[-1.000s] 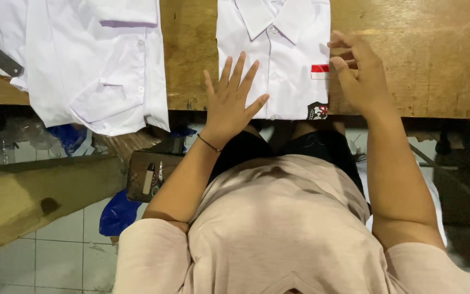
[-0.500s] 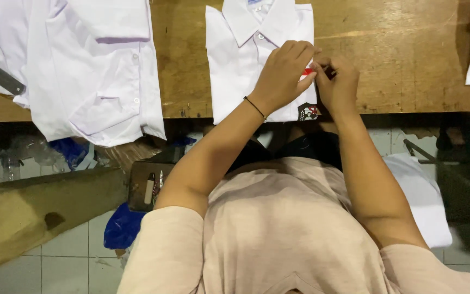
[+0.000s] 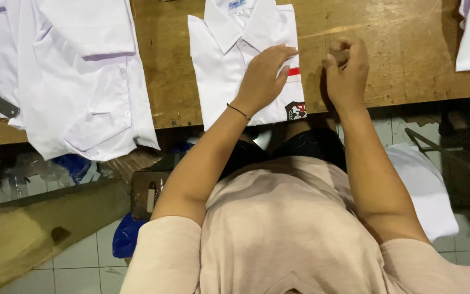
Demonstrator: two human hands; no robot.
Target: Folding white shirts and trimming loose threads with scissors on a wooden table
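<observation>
- A loose pile of white shirts (image 3: 77, 81) hangs over the worktop's (image 3: 164, 65) near edge at far left.
- The folded white shirt (image 3: 229, 65) lies collar away, long axis front to back, hem at the near edge.
- The left hand (image 3: 265, 76) rests flat and open on it, gripping nothing.
- The right hand (image 3: 346, 71) hovers beside it over bare wood, fingers curled; contents cannot be made out.

One folded white shirt (image 3: 235, 65), one unfolded white shirt (image 3: 77, 81), two hands, one wooden table (image 3: 387, 60).
</observation>
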